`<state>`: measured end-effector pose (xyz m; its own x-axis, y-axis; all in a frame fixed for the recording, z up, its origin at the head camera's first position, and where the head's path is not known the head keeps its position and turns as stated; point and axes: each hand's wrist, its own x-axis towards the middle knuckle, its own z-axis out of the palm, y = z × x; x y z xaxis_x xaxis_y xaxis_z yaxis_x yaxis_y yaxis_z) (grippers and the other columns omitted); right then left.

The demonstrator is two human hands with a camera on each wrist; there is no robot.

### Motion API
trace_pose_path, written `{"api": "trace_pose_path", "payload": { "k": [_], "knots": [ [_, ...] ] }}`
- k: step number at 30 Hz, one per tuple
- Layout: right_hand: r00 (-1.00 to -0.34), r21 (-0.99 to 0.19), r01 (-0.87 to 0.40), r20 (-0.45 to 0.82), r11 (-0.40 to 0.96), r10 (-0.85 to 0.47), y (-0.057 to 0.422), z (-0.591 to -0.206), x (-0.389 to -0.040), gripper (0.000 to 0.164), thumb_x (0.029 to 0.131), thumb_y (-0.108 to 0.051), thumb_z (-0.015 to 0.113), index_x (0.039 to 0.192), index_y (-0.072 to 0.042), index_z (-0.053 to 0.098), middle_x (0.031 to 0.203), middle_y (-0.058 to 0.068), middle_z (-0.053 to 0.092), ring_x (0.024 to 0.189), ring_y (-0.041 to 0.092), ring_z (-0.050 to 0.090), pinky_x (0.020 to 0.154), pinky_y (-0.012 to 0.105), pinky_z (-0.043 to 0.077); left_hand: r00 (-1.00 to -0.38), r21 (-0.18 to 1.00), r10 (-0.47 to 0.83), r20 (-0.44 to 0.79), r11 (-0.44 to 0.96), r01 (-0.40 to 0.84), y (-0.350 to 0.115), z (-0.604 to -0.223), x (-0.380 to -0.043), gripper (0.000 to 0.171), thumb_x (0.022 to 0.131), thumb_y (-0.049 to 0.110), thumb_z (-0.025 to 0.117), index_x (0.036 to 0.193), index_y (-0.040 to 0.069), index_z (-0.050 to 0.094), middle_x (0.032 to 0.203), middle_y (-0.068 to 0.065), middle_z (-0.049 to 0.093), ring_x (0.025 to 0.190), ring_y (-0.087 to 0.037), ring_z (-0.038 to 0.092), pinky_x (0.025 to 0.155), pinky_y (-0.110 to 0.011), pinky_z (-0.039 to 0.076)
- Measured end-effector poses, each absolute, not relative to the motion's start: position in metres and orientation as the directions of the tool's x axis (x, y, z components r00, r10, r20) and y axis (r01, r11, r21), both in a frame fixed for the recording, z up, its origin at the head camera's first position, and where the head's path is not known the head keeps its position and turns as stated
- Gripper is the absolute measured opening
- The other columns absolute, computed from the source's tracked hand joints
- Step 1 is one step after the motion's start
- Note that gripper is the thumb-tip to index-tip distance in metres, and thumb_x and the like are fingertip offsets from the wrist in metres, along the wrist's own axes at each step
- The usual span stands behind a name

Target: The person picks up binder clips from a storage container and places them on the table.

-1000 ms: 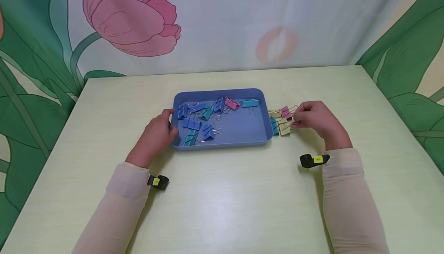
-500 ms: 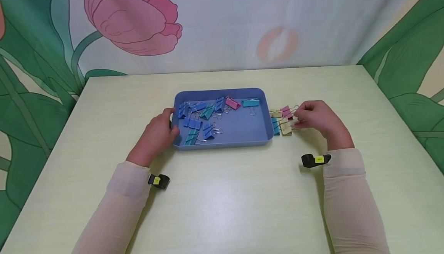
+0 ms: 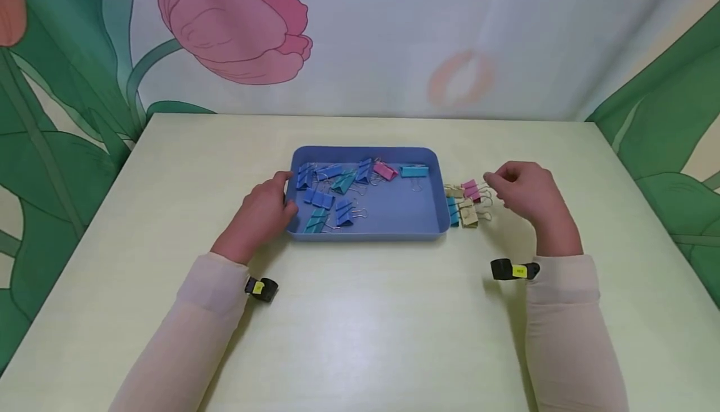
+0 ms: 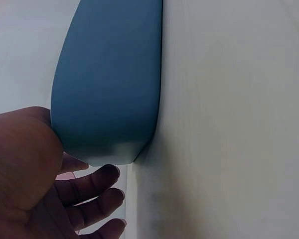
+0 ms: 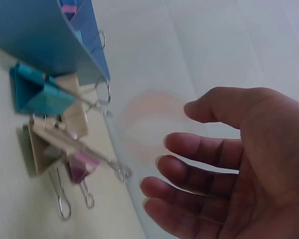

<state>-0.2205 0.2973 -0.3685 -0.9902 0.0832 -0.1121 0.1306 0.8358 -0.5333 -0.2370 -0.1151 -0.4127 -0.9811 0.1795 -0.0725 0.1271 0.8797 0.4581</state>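
At the left end of the blue tray (image 3: 388, 212), my left hand (image 3: 259, 215) holds the rim with thumb and index finger. In the left wrist view the other fingers (image 4: 97, 206) hang loosely beside the tray wall (image 4: 107, 74). My right hand (image 3: 525, 193) is raised just right of a small group of binder clips, its fingers loosely bent and nothing between them. That group has a teal clip (image 3: 452, 212), a pink clip (image 3: 471, 190) and cream clips (image 3: 468, 213), standing against the tray's right side.
Inside the tray lie several blue binder clips (image 3: 319, 198), mostly on the left, plus teal clips (image 3: 344, 181) and a pink clip (image 3: 385, 170). One teal clip (image 3: 414, 171) lies apart at the back right. A flower-printed curtain (image 3: 365, 43) hangs behind the pale table (image 3: 360, 318).
The right hand has let go of the clip handles and lifted slightly away to the right, its fingers spreading. The left hand stays at the tray. The head view has shifted a little.
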Motion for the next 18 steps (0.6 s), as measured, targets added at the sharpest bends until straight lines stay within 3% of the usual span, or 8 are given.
{"api": "trace_pose_path", "payload": {
  "k": [7,18],
  "knots": [
    [-0.995,-0.569,0.083,0.003,0.818,0.103,0.278,-0.364,-0.221,0.045,0.087,-0.052,0.044,0.090,-0.011,0.064,0.081,0.007,0.061,0.071,0.021,0.055,0.059,0.030,0.040,-0.981,0.445,0.184,-0.065,0.885,0.137,-0.115,-0.411,-0.240,0.054,0.087,0.016,0.045,0.137,0.003,0.031,0.079,-0.010,0.051,0.069,-0.023,0.047,0.059,-0.032,0.037],
    [-0.997,-0.693,0.073,-0.021,0.717,0.081,0.253,-0.378,-0.238,0.038,0.088,-0.040,0.047,0.108,-0.011,0.060,0.099,0.012,0.065,0.077,0.024,0.067,0.065,0.031,0.051,-0.978,0.454,0.197,-0.064,0.879,0.147,-0.116,-0.413,-0.239,0.053,0.087,0.016,0.045,0.137,0.003,0.031,0.078,-0.010,0.050,0.069,-0.023,0.047,0.059,-0.032,0.036]
  ]
}}
